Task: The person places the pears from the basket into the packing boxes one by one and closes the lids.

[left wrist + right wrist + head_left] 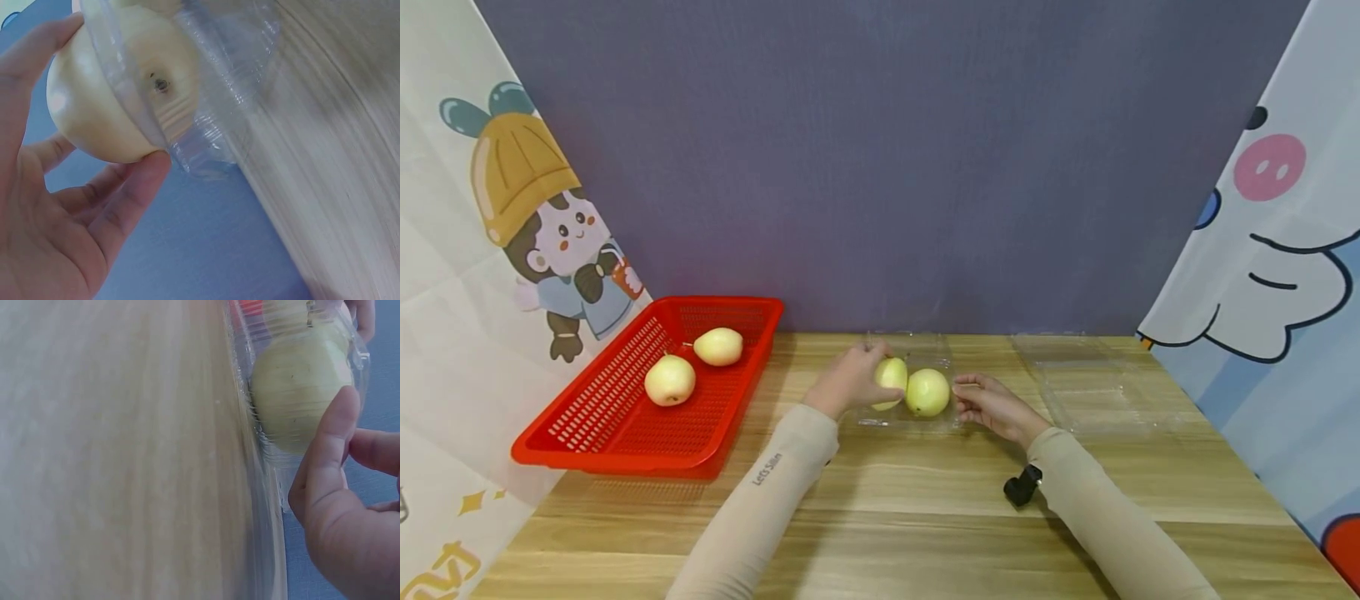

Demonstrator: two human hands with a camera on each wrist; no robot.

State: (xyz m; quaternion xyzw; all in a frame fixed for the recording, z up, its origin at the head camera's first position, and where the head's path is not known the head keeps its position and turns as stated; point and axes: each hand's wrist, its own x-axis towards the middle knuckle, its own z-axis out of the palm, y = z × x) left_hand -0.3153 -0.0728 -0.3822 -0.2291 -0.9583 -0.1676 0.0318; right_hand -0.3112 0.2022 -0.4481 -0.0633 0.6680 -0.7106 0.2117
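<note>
A clear plastic box (872, 421) lies with its lid up in the middle of the table. Two pale yellow pears sit side by side in it. Around the left pear (891, 382) curl the thumb and fingers of my left hand (850, 382); the left wrist view shows this pear (100, 94) partly behind the box's clear wall. The right pear (927, 392) stands free of both hands. At the box's right side, my right hand (996, 408) pinches the plastic rim between thumb and fingers, close to the right pear (300, 387).
To the left stands a red slotted basket (722, 433) with two more pears, one round (670, 380) and one lying on its side (718, 347). Another clear plastic box (1090, 392) lies open at the right. A grey-blue panel (887, 167) rises behind the table.
</note>
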